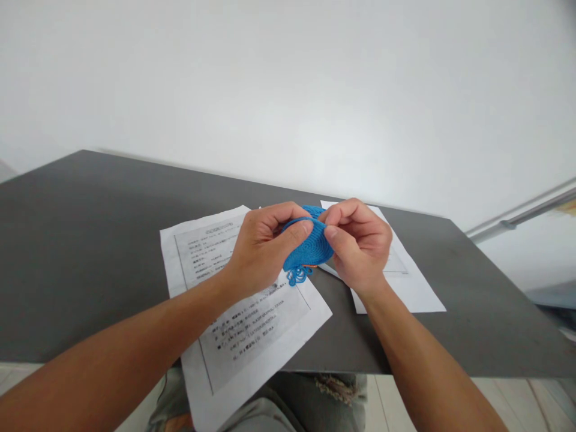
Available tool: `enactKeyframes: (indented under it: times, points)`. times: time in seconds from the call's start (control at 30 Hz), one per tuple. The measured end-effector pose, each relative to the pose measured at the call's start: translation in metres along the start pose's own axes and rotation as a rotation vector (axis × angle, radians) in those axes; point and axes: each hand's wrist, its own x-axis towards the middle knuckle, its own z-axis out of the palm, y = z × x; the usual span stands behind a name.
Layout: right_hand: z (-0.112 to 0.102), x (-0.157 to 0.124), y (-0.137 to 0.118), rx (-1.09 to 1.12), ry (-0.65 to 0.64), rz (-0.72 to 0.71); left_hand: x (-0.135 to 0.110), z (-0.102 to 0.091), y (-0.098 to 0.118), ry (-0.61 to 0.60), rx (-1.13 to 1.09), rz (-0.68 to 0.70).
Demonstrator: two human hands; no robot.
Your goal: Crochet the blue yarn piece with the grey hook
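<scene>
A round blue crocheted piece (pixel 310 247) is held up over the dark grey table (pixel 90 252), with loose blue yarn loops (pixel 297 276) dangling from its lower edge. My left hand (pixel 263 247) pinches its left side, thumb on the front. My right hand (pixel 360 245) is closed on its right edge, fingers curled. A sliver of orange shows under the piece; I cannot make out what it is.
A printed sheet (pixel 238 324) lies under my left hand and overhangs the table's near edge. A second white sheet (pixel 405 282) lies under my right hand. A white wall stands behind the table. A metal rail (pixel 522 213) runs at right. My grey-trousered knees show below the table.
</scene>
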Motion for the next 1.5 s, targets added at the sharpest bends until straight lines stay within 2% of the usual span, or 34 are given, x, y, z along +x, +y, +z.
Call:
enactKeyframes:
  times: [0.43,0.7,1.5]
  points:
    - [0.001,-0.0028,-0.0009,0.061,-0.044,0.004,-0.0031,-0.0003,0.0017,-0.015,0.016,0.074]
    - [0.0018,-0.004,-0.0002,0.006,-0.035,0.009,-0.0025,0.0001,0.0068,0.017,0.12,0.053]
    - [0.0025,-0.0024,-0.004,-0.018,-0.057,-0.005,-0.0037,0.0002,0.0078,-0.01,0.153,0.084]
